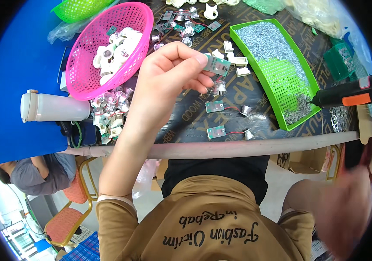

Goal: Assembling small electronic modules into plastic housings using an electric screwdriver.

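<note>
Left hand [173, 71] up over dark printed bench [186, 132], thumb and forefinger pinching small green rectangular circuit board [217, 65]. Silver cup-shaped reflector [219, 88] just below those fingers; whether wired to board, cannot tell. Nearer bench edge, two more green boards [215, 106], each with red wire to silver cup. White plastic housings [241, 61] between hand and bright-green perforated tray [277, 71] of small metal screws [268, 41]. Black-and-orange power screwdriver [351, 96], tip over tray corner. Right hand [347, 209] blurred, low at right; its fingers' state, cannot tell.

Green circuit board [218, 65], pink basket [82, 65], lime-green tray [277, 74], black-and-orange power tool [338, 95]
</note>
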### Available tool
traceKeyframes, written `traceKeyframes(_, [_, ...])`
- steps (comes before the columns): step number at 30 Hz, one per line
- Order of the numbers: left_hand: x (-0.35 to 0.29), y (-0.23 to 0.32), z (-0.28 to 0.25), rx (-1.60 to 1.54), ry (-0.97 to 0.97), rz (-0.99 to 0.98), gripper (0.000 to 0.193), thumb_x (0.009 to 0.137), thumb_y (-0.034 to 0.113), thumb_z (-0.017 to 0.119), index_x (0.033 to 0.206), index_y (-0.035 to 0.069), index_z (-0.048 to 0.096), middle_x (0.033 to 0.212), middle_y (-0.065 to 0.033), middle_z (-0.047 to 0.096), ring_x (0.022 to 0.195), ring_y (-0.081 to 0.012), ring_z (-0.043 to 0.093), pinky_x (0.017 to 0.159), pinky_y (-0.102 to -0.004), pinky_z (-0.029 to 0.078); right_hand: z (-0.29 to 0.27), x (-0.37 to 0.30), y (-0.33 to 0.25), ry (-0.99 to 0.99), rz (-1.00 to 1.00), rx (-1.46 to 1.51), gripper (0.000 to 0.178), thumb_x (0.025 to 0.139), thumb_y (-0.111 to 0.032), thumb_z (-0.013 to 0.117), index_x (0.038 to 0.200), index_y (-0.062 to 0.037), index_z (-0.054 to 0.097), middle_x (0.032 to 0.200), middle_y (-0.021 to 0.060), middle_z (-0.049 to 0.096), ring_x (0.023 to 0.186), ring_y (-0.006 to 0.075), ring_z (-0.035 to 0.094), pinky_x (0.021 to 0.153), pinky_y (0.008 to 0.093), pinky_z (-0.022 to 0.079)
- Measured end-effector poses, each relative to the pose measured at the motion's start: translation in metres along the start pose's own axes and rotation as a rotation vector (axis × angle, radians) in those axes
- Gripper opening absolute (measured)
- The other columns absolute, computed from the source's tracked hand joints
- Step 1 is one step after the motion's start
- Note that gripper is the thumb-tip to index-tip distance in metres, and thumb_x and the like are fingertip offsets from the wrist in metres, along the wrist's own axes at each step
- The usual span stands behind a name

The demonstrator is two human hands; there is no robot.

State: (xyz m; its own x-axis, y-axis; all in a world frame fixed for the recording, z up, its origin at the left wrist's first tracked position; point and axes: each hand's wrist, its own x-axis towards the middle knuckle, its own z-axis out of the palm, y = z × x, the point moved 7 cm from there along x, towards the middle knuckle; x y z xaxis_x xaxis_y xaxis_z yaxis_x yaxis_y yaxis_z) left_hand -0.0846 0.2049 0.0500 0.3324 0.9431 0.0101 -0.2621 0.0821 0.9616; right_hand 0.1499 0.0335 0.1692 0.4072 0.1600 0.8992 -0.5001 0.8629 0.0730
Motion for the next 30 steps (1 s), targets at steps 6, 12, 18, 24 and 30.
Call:
traceKeyframes(6, [0.000, -0.004, 0.014, 0.081, -0.005, 0.030, 0.014, 0.091, 0.014, 0.067, 0.091, 0.000, 0.064, 0.080, -0.0075, 0.068, 0.071, -0.0115, 0.065, 0.064, -0.0237, 0.053, -0.054, -0.086, 0.127, -0.464, 0.817, -0.828, 0.054, 0.080, 0.008, 0.063, 0.129, -0.0029, 0.043, 0.124, 0.0159, 0.056, 0.116, 0.0237, 0.055, 0.106, 0.0387, 0.038])
traceKeyframes(12, [0.003, -0.001, 0.026, 0.104, -0.012, 0.032, 0.013, 0.089, 0.011, 0.069, 0.089, -0.001, 0.064, 0.079, -0.0077, 0.068, 0.067, -0.0102, 0.064, 0.060, -0.0226, 0.052, -0.064, -0.105, 0.147, -0.110, 1.432, -0.441, 0.062, 0.081, 0.010, 0.061, 0.136, -0.0064, 0.037, 0.108, 0.0060, 0.053, 0.088, 0.0115, 0.059, 0.079, 0.0253, 0.050])
traceKeyframes(18, [0.007, -0.014, 0.018, 0.079, -0.046, -0.136, 0.015, 0.088, 0.013, 0.071, 0.087, 0.000, 0.064, 0.079, -0.0093, 0.069, 0.064, -0.0117, 0.065, 0.059, -0.0231, 0.053, -0.048, -0.085, 0.141, -0.705, 0.949, -1.055, 0.032, 0.079, 0.006, 0.064, 0.109, -0.0035, 0.061, 0.099, 0.0051, 0.052, 0.065, 0.0085, 0.048, 0.058, 0.0216, 0.041])
traceKeyframes(24, [0.013, -0.017, 0.024, 0.137, -0.067, -0.141, 0.015, 0.093, 0.015, 0.064, 0.092, 0.000, 0.065, 0.080, -0.0087, 0.070, 0.068, -0.0106, 0.065, 0.061, -0.0223, 0.052, -0.056, -0.071, 0.139, -0.751, 0.762, -1.268, 0.025, 0.076, 0.001, 0.073, 0.100, -0.0046, 0.065, 0.099, 0.0034, 0.060, 0.062, 0.0085, 0.049, 0.052, 0.0219, 0.041])
traceKeyframes(30, [0.024, -0.051, -0.008, 1.178, -0.135, -0.060, 0.026, 0.079, 0.011, 0.075, 0.099, -0.002, 0.065, 0.072, -0.0041, 0.062, 0.062, -0.0109, 0.056, 0.060, -0.0262, 0.047, -0.085, -0.059, 0.136, -0.642, 0.819, -1.264, 0.021, 0.077, -0.001, 0.073, 0.096, -0.0047, 0.064, 0.088, 0.0035, 0.059, 0.059, 0.0121, 0.047, 0.055, 0.0252, 0.041])
